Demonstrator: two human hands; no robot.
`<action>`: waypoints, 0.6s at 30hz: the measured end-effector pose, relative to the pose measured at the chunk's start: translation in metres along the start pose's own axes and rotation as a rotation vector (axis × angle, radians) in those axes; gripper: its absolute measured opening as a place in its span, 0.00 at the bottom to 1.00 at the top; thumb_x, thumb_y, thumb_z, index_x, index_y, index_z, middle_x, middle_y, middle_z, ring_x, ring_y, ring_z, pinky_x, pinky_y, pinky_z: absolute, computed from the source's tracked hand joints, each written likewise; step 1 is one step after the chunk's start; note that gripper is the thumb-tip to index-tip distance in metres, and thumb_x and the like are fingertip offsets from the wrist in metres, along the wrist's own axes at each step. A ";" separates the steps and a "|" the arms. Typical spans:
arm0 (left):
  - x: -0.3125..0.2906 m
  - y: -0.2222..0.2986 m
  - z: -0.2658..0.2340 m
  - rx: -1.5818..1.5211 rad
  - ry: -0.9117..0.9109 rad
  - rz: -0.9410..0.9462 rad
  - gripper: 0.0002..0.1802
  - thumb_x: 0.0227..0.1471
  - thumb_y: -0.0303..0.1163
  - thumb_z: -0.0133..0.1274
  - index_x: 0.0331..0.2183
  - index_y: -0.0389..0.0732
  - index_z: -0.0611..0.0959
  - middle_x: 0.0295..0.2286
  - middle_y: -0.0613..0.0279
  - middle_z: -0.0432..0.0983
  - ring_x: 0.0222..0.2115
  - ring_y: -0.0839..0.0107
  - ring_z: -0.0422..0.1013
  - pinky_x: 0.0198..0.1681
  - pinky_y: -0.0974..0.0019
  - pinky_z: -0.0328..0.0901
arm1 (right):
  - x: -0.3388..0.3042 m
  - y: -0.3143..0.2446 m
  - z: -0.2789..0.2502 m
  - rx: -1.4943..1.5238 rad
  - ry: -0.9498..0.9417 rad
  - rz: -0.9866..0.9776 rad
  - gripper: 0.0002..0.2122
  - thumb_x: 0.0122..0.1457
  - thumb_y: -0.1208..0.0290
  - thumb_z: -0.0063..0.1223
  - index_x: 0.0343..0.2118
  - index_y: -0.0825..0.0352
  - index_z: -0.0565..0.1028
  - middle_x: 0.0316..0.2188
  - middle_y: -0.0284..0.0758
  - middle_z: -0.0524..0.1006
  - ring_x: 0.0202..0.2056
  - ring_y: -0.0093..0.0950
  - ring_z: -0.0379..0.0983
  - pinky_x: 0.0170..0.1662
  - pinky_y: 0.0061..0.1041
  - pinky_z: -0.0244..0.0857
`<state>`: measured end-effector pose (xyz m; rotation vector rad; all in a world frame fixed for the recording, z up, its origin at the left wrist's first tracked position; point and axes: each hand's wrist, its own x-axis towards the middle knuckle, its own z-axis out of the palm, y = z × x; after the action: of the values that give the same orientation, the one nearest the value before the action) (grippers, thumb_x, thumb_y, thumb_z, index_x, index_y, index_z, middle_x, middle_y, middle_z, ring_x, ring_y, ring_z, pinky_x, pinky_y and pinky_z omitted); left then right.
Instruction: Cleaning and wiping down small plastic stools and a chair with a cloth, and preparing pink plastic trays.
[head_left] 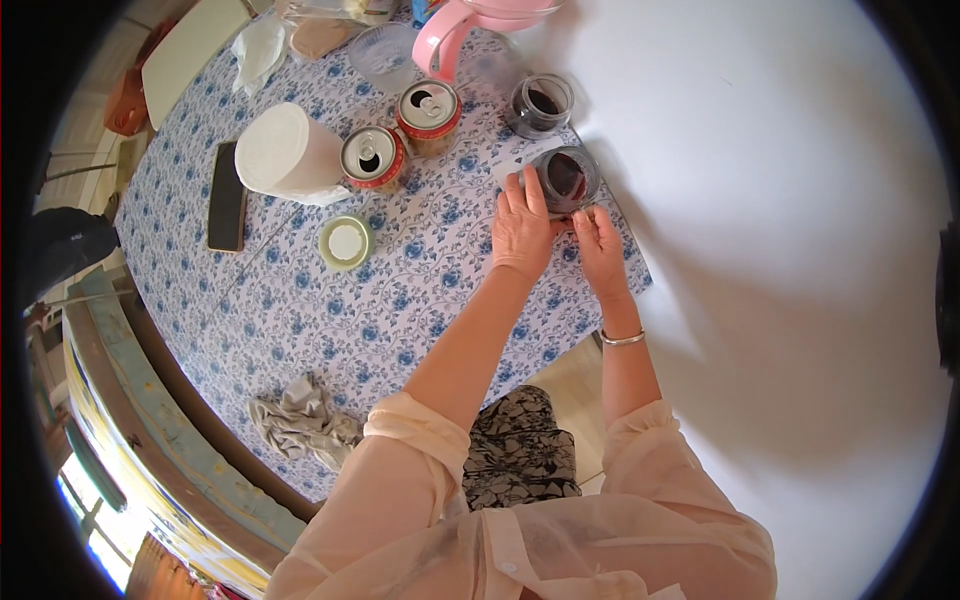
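A round glass jar [590,186] of dark red-brown liquid stands near the table's right edge. My left hand [521,232] rests against its near left side, fingers bent along the glass. Close to the jar's near side is my right hand [600,252], its fingers curled together at the base; whatever they may pinch is hidden. A second glass jar [525,120] with dark liquid sits just beyond, apart from both hands. Some pale paper [512,166] lies beside the jars. To the left is a green-rimmed round lid [346,242] with a white centre.
Two opened drink cans [372,158] stand beside a white paper roll [285,150]. A phone [227,196] lies left of the roll. Farther back are a clear plastic bowl [383,55] and a pink-handled jug [440,42]. A crumpled cloth [303,418] lies near the front edge; a white wall [780,200] adjoins the right.
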<state>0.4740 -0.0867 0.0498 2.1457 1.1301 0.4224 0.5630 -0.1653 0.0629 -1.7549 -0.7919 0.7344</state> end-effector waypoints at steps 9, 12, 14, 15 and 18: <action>0.002 -0.004 0.001 -0.095 0.107 -0.038 0.48 0.30 0.29 0.61 0.51 0.35 0.50 0.45 0.44 0.52 0.44 0.49 0.56 0.43 0.57 0.60 | 0.002 0.013 0.005 -0.109 -0.027 -0.060 0.08 0.56 0.68 0.43 0.25 0.67 0.64 0.16 0.24 0.61 0.20 0.14 0.53 0.23 0.14 0.51; -0.007 -0.012 -0.020 -0.279 0.087 -0.067 0.45 0.33 0.28 0.59 0.51 0.36 0.52 0.45 0.45 0.54 0.43 0.51 0.58 0.42 0.56 0.60 | -0.001 0.014 0.008 -0.143 -0.037 -0.081 0.07 0.56 0.69 0.43 0.27 0.67 0.65 0.17 0.26 0.64 0.20 0.15 0.56 0.24 0.15 0.54; -0.033 -0.029 -0.042 -0.409 0.006 -0.011 0.37 0.37 0.26 0.57 0.49 0.38 0.58 0.44 0.49 0.59 0.41 0.54 0.62 0.41 0.58 0.60 | -0.009 0.018 0.011 -0.025 0.154 -0.055 0.07 0.56 0.68 0.43 0.29 0.67 0.67 0.19 0.29 0.67 0.21 0.15 0.60 0.24 0.16 0.57; -0.053 -0.042 -0.063 -0.338 0.051 -0.006 0.32 0.38 0.24 0.55 0.47 0.38 0.62 0.42 0.50 0.61 0.40 0.55 0.63 0.41 0.59 0.60 | -0.016 0.018 0.009 -0.014 0.146 -0.053 0.07 0.56 0.68 0.43 0.29 0.67 0.67 0.19 0.29 0.67 0.21 0.15 0.60 0.24 0.16 0.57; -0.129 -0.105 -0.140 -0.016 0.245 0.047 0.19 0.40 0.21 0.52 0.39 0.39 0.72 0.38 0.54 0.68 0.39 0.58 0.64 0.42 0.62 0.60 | -0.048 0.008 0.014 -0.210 0.267 0.067 0.06 0.55 0.69 0.44 0.31 0.67 0.67 0.22 0.32 0.69 0.22 0.17 0.64 0.25 0.16 0.59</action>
<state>0.2598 -0.0929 0.0820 2.1520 1.2057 0.7297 0.5248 -0.1976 0.0569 -2.0256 -0.6484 0.4589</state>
